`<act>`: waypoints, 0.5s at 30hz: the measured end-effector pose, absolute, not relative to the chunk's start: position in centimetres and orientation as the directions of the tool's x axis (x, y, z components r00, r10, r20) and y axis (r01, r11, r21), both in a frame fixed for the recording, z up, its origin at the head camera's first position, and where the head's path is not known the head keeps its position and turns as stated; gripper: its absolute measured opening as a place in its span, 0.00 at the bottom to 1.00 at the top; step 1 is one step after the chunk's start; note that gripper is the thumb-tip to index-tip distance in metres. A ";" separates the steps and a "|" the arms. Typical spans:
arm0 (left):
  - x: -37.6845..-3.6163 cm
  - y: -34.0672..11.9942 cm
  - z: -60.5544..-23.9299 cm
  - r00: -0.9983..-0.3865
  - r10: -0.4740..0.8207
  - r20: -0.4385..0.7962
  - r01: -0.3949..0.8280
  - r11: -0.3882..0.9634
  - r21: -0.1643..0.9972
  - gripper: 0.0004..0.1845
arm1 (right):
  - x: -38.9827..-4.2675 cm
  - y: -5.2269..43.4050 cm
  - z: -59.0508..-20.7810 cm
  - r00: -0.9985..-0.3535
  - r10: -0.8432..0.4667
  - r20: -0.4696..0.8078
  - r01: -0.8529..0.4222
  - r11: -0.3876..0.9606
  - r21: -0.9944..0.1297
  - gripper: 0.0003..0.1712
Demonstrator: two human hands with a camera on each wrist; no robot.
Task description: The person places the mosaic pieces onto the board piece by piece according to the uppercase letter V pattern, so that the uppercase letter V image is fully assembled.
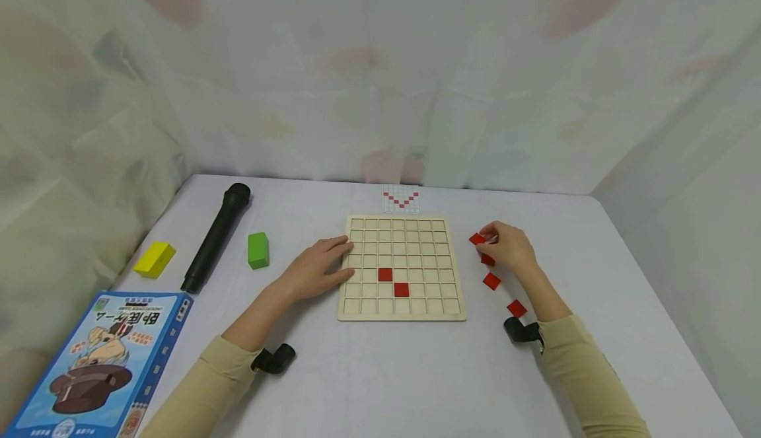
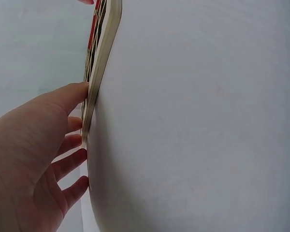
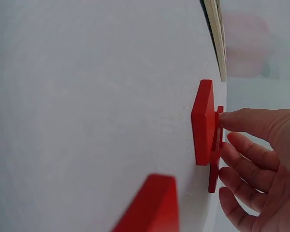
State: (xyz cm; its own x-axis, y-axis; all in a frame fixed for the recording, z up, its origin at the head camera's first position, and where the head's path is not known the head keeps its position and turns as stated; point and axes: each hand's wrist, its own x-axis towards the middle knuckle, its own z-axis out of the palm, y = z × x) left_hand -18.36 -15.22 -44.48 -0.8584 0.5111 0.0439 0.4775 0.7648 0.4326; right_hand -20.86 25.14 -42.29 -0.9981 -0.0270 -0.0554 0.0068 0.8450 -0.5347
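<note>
A pale wooden grid board (image 1: 364, 308) lies flat on the table, with a red square tile (image 1: 385, 275) and a second red tile (image 1: 401, 290) in its cells. My left hand (image 1: 315, 269) rests along the board's left edge, fingers extended; in the left wrist view the thumb touches the board's rim (image 2: 102, 67). Right of the board, my right hand (image 1: 508, 245) pinches a red tile (image 1: 476, 238) with thumb and fingertips, low over the table. Another red tile (image 1: 487, 260) lies partly under this hand. Nearer the wrist lie two more, one red tile (image 1: 491, 281) and another (image 1: 517, 308).
Behind the board is a small printed grid card (image 1: 401, 198) with red squares in a V shape. To the left lie a green block (image 1: 258, 250), a black microphone (image 1: 217, 236), a yellow block (image 1: 154, 259) and a blue box (image 1: 98, 365). Cloth hangs around the table.
</note>
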 end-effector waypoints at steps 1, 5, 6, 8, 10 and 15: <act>-18.4 -15.2 -44.5 -0.858 0.512 0.045 0.478 0.764 0.433 0.34 | -20.8 25.1 -42.3 -0.998 -0.026 -0.053 0.007 0.841 -0.541 0.19; -18.3 -15.2 -44.4 -0.856 0.514 0.051 0.481 0.759 0.439 0.34 | -20.6 24.7 -42.5 -0.999 -0.029 -0.029 -0.007 0.816 -0.578 0.20; -18.3 -15.2 -44.4 -0.856 0.514 0.052 0.481 0.757 0.441 0.34 | -20.6 24.5 -42.5 -0.999 -0.033 -0.021 -0.015 0.808 -0.588 0.20; -18.2 -15.2 -44.3 -0.855 0.515 0.055 0.484 0.756 0.440 0.34 | -20.4 24.0 -42.5 -0.999 -0.044 -0.013 -0.026 0.787 -0.616 0.20; -18.2 -15.2 -44.3 -0.854 0.516 0.057 0.486 0.756 0.438 0.33 | -20.3 23.5 -42.6 -0.998 -0.061 -0.008 -0.042 0.765 -0.642 0.19; -18.2 -15.2 -44.3 -0.852 0.520 0.063 0.492 0.752 0.438 0.33 | -19.8 21.2 -42.5 -0.995 -0.097 0.007 -0.074 0.713 -0.697 0.19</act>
State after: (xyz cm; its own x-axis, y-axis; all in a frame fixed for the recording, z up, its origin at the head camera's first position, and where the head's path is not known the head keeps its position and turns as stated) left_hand -18.21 -15.24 -44.28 -0.8516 0.5204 0.0632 0.4922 0.7522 0.4382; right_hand -19.83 21.18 -42.48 -0.9953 -0.0966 0.0071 -0.0743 0.7134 -0.6969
